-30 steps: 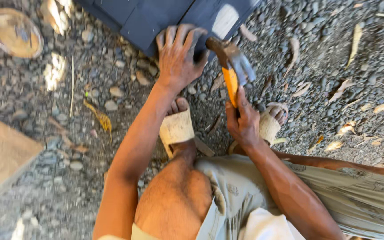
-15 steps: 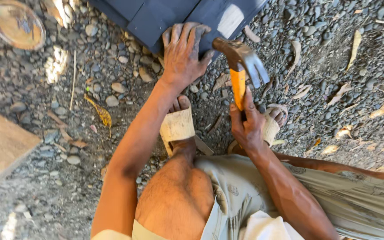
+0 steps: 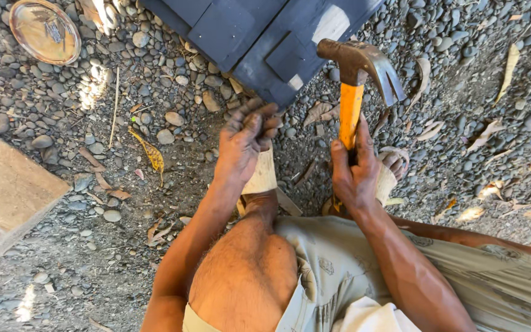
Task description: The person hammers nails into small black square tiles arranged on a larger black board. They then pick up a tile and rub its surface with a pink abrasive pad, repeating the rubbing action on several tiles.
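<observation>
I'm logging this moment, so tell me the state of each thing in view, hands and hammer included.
Right hand: closed around the hammer's handle.
Hammer: raised, head up, above the dark panel's corner.
Left hand: empty, fingers curled, just off the panel's corner.
Dark panel: lying flat on the gravel.
Round metal lid: lying flat on the stones.
Wooden board: lying flat at left.

From my feed I see two bare forearms with no sleeves, watch or rings. The left hand is dusty and smudged, the right hand likewise grimy. At the bottom of the frame, pale khaki shorts carry a faint printed pattern, leaving a hairy knee uncovered. Pale strapped sandals show at centre.
</observation>
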